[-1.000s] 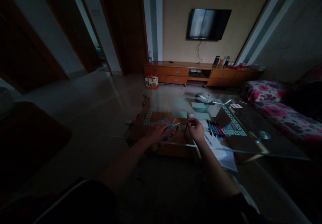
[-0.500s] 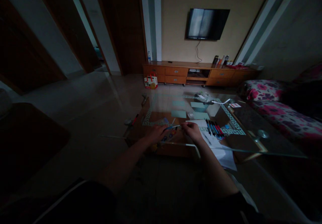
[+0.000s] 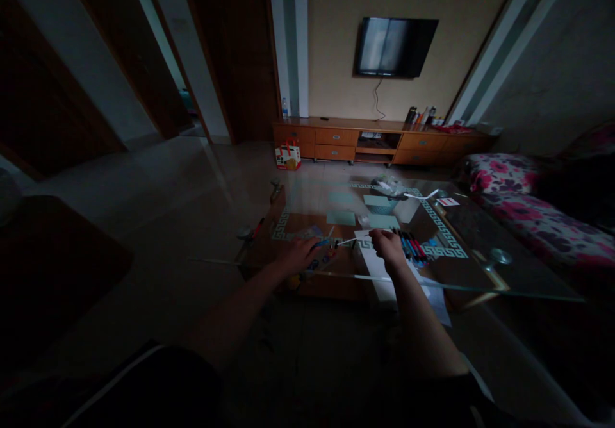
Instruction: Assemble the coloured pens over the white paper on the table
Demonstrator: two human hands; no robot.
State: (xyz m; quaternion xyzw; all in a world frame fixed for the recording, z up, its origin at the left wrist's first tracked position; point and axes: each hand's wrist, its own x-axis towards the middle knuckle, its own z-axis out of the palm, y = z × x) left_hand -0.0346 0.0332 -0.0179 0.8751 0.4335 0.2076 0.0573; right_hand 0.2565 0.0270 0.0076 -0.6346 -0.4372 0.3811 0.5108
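Table [image 3: 528, 274]: two parts in hand

Basket [image 3: 382, 209], beyond the hands: pale bag [image 3: 393, 188] at its top, other contents unclear. Left hand [image 3: 300, 253] gripping, right hand [image 3: 387, 246] pinching, both over the near side. Tube [image 3: 321, 243] in left: blue, slim. Stick [image 3: 348, 241] in right: white, thin, straight, pointing toward tube; contact cannot be told.

The head-worn camera is looking forward and down past the bare left hand [image 3: 298, 256] and right hand [image 3: 388, 248]. It is facing a clear glass table [image 3: 446, 245] nearby, a black rectangular television [image 3: 396, 47] farther off.
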